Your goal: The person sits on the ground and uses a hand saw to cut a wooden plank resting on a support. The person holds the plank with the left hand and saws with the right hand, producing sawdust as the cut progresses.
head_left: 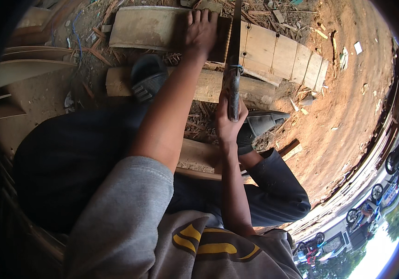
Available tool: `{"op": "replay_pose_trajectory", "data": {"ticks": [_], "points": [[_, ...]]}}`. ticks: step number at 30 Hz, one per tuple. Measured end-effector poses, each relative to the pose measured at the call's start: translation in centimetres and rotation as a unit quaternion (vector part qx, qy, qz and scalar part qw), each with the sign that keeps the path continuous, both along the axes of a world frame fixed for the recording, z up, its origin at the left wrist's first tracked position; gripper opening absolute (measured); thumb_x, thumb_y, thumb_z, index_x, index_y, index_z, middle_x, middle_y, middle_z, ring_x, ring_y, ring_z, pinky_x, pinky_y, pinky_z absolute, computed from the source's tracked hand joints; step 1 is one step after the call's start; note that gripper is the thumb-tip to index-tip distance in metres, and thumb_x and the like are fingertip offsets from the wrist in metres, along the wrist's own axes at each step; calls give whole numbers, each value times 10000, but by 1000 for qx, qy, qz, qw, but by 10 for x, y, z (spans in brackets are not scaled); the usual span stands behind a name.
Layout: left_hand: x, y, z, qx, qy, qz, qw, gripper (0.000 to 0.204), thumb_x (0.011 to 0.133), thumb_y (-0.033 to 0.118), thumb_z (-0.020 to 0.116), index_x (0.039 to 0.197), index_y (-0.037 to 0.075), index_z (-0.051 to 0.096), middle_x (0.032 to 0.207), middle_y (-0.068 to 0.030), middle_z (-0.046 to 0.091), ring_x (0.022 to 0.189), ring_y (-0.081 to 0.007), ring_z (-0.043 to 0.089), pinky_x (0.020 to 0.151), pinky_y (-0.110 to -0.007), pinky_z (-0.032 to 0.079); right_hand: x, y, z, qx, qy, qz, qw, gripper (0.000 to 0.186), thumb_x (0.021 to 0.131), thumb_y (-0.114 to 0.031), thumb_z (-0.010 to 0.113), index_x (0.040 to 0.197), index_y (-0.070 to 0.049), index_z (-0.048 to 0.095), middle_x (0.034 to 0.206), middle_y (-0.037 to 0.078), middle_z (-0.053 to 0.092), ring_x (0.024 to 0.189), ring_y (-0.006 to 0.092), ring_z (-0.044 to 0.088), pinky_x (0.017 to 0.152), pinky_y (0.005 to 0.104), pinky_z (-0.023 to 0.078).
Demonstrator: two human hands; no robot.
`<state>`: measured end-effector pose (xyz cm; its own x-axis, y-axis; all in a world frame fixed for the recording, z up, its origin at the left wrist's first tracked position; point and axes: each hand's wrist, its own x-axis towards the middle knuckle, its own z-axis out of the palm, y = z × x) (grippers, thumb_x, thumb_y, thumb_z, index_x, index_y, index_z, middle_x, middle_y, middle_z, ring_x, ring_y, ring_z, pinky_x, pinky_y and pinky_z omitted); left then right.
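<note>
A pale, curved wooden plank (146, 28) lies crosswise at the top of the view. My left hand (201, 33) rests flat on it, fingers stretched out toward its far edge. Close to the right of that hand, a handsaw (235, 44) stands across the plank, its toothed blade pointing away from me. My right hand (229, 116) is wrapped around the saw's dark handle. Right of the blade, several cross lines or cuts run over the plank, some with dark notches. How deep the blade sits in the wood is hidden.
Another wooden beam (208, 86) lies under the plank, with my sandalled feet beside it; one sandal (149, 76) is at the left. Wood scraps and chips litter the dirt ground (348, 93). Curved boards (34, 67) are stacked at left. Parked motorcycles (364, 209) stand at lower right.
</note>
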<state>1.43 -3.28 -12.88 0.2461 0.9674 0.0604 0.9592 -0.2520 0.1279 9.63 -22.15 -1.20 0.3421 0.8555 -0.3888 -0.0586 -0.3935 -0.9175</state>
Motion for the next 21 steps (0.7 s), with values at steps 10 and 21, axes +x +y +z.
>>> {"op": "replay_pose_trajectory", "data": {"ticks": [10,21], "points": [[0,3,1,23,3,-3,1000,354,832,135,501,1177,65,463,1188,-152,513,1176,-301,446,1076,-471,248,5,-1,-11,-12,-45,22,999,149,891,-115,552,846,27,565,637,-33,477,615,32,425,542,200,375],[1,1,-1,23,22,-6,999,409,807,176,560,1182,46,457,1198,-151,499,1187,-299,434,1077,-481,235,3,0,-9,-2,-6,2,1000,198,899,-114,563,756,-1,489,626,-51,418,581,22,364,497,211,312]]}}
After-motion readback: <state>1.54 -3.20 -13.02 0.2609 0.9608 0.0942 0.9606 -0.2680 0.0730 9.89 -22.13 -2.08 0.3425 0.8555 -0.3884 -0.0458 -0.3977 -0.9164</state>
